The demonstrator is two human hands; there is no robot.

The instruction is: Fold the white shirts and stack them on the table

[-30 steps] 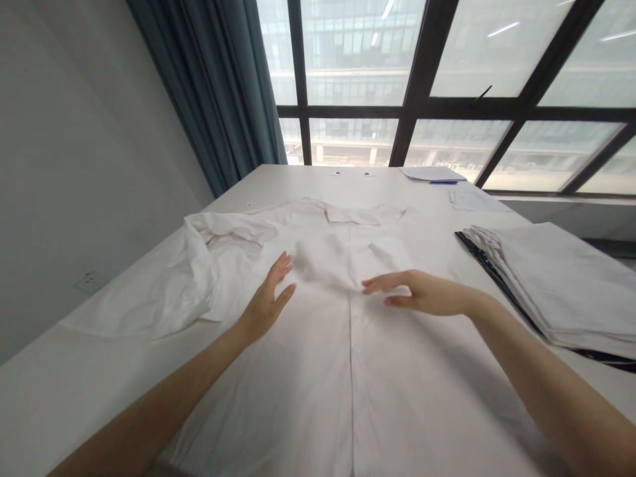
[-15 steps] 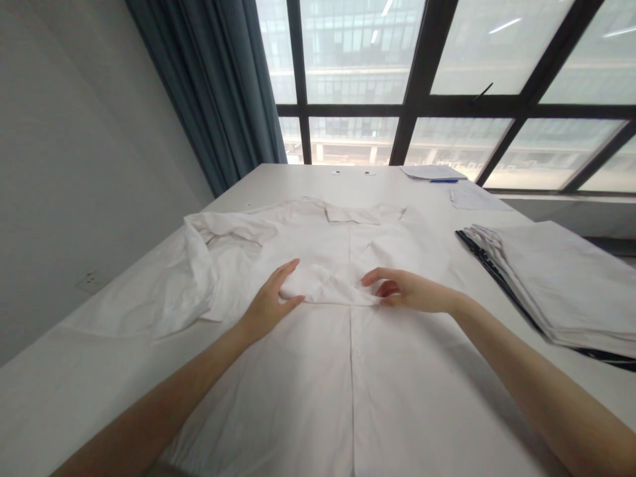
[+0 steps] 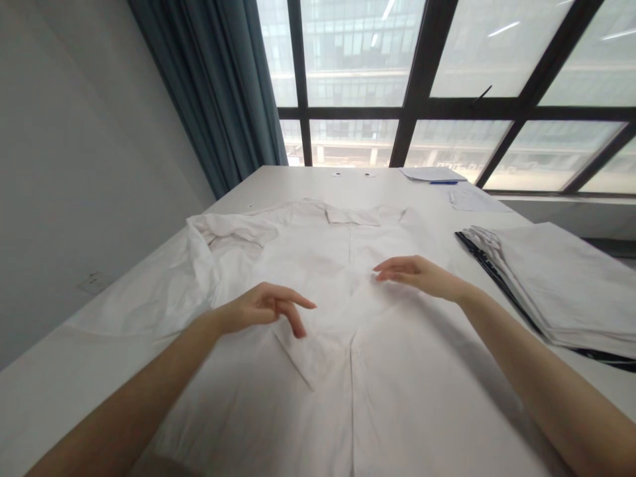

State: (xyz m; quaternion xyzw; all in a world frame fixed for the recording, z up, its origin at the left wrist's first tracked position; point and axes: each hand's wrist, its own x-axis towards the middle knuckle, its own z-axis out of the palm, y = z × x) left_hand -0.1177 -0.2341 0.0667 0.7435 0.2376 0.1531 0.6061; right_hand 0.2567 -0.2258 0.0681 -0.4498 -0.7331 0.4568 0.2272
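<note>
A white button-front shirt [image 3: 318,397] lies spread on the table, its collar [image 3: 352,216] at the far end and its front placket running toward me. The left sleeve [image 3: 201,265] is bunched and folded over itself. My left hand [image 3: 268,307] is over the shirt's middle, fingers apart and pointing down right, with nothing in them. Just below its fingertips a slanted crease shows in the cloth. My right hand [image 3: 422,275] hovers over or lightly touches the right chest, fingers stretched out and holding nothing. Whether the fingertips press the cloth is hard to tell.
At right, a stack of folded white cloth [image 3: 571,285] rests on a black item [image 3: 479,255]. Papers [image 3: 432,173] and a blue pen [image 3: 444,182] are near the table's far edge [image 3: 298,169]. Beyond are a window and a blue curtain [image 3: 213,86]; a wall stands left.
Both hands have let go of the raised fold across the shirt's chest, which now lies flatter. My left hand moved nearer and turned palm down; the right moved slightly up and right.
</note>
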